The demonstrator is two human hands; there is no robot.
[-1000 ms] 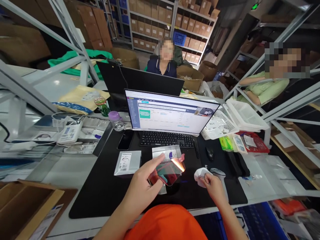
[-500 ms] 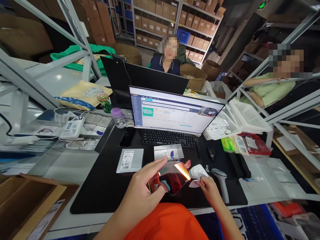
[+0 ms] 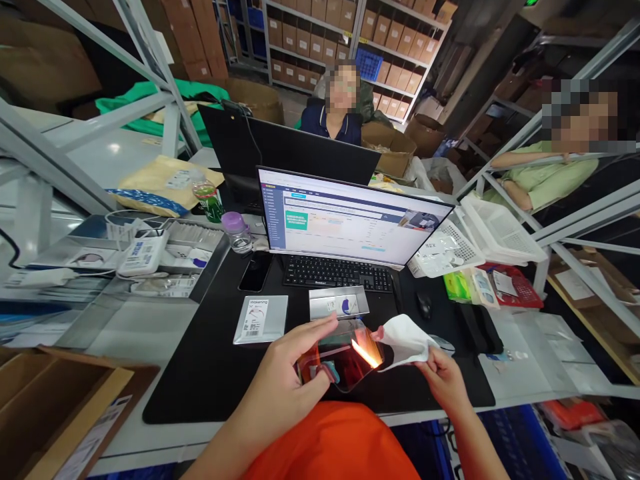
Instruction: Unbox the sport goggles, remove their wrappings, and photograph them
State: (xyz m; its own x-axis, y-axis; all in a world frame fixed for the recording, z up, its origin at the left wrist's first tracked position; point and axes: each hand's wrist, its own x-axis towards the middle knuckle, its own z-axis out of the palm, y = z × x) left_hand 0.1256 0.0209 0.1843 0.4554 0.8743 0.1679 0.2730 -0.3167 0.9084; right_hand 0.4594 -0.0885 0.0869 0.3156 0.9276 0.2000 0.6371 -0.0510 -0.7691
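My left hand (image 3: 295, 373) grips a large curved orange-red mirrored lens (image 3: 345, 367), like that of shield sunglasses, between thumb and fingers. Bright reflections run across its surface. My right hand (image 3: 443, 377) pinches the edge of a white cloth (image 3: 405, 340), which stretches out leftward to the lens's right end. Whether cloth and lens touch there, I cannot tell. Just beyond the lens lies an open silver box (image 3: 339, 303). A closed silver-grey box (image 3: 261, 320) with a white label sits to the left of my left hand.
A monitor (image 3: 345, 227) stands behind a black keyboard (image 3: 335, 274). Right of my work are a mouse (image 3: 423, 305) and a partly covered scanner (image 3: 444, 345). On the left are a phone (image 3: 255, 272) and a purple-lidded bottle (image 3: 237, 235). Two people are beyond the desk.
My right hand has moved right and slightly up, drawing the white cloth out wider so it covers most of the scanner. The left hand and lens have hardly moved.
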